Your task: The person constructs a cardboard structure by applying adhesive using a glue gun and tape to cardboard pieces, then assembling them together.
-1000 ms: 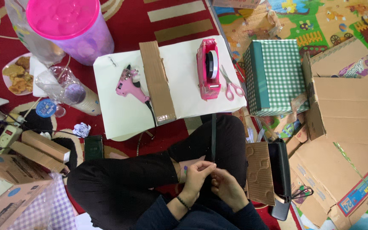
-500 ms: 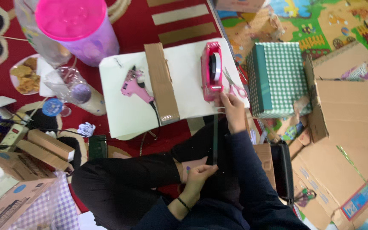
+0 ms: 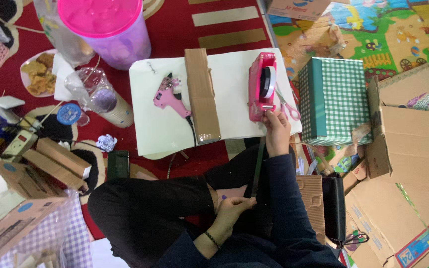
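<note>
While the right hand [image 3: 277,130] pinches dark tape [image 3: 258,166] at the pink dispenser [image 3: 262,85], the left hand [image 3: 233,207] grips its uncut free end.

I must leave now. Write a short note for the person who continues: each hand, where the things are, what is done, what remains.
Right hand: at the near end of the pink tape dispenser, grip on the tape end.
Left hand: in the lap, pinching the lower end of a dark strip.
The dispenser, a pink glue gun, a brown cardboard piece and scissors lie on the white board.
Done: strip held.
Left: no tape seen on it.
</note>
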